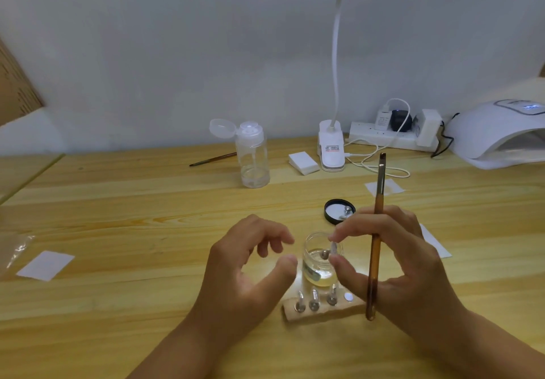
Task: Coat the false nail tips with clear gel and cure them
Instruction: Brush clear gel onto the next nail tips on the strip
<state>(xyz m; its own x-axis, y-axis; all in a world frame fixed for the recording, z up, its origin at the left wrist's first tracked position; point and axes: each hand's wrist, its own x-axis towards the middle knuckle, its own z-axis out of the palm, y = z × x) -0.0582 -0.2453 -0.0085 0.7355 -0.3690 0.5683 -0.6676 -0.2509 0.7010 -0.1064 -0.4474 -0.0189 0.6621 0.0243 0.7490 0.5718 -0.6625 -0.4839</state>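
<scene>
Gel jar (320,263) sits at lower centre of the frame, directly between the two hands, open and part full of clear liquid that catches the lamp light. Just above its mouth the right hand (392,263) pinches one false nail tip (334,248) between thumb and forefinger; the tip is small, pale and translucent, and its long axis runs roughly upright, pointing down toward the jar. The same hand also carries an amber-handled brush (376,240) tucked against the fingers, handle nearly vertical in the frame with the bristle end uppermost, away from the gel. The left hand (244,263) is on the other side of the jar, empty, its thumb and fingers curved apart in a loose C opening toward the jar and near its side, though contact is not clear. So the tip lies to the right of the left hand and close to it, and the right hand is the one in charge of it. Below the jar, nearest the person, a wooden holder block (321,309) carries three more tips on metal stands in a row, with one bare round pad at its right end, most likely the place for the held tip. The curing lamp (498,133) stands well apart at the right edge of the bench (147,201).
</scene>
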